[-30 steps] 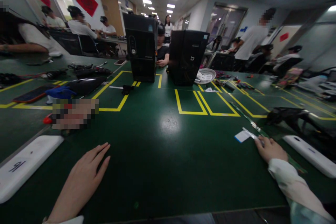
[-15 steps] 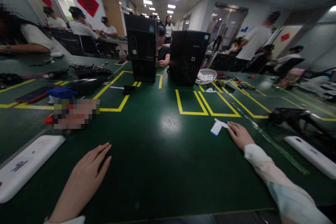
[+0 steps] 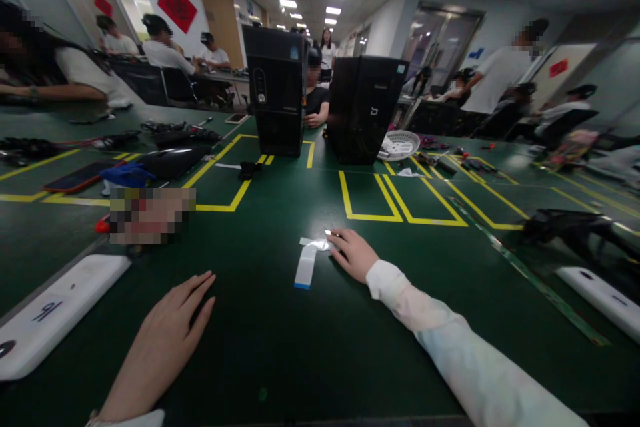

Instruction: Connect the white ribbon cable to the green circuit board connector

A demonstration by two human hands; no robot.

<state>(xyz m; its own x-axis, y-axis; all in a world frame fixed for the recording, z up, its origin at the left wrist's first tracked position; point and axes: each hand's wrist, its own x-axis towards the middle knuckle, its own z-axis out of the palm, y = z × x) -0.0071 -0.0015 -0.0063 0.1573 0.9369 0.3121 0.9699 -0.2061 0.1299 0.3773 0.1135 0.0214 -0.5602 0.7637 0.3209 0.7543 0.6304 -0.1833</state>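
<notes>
My left hand point(image 3: 163, 340) lies flat on the green table point(image 3: 320, 353) at the lower left, fingers stretched out, holding nothing. My right hand point(image 3: 353, 253), in a white sleeve, reaches to the table's middle with curled fingers. Its fingertips pinch the folded upper end of a white flat ribbon cable point(image 3: 306, 265) with a blue tip. The cable lies on the table surface, running from the fingertips toward me.
Two black computer towers point(image 3: 277, 90) point(image 3: 363, 107) stand at the back, with a white basket point(image 3: 400, 144) beside them. White devices lie at the left point(image 3: 55, 317) and right point(image 3: 600, 293) edges. A long green strip point(image 3: 525, 273) and a black object point(image 3: 565, 227) are on the right. Other people sit around.
My right hand has swept from the far right to the table's middle, bringing the white ribbon cable along. My left hand has stayed flat in place.
</notes>
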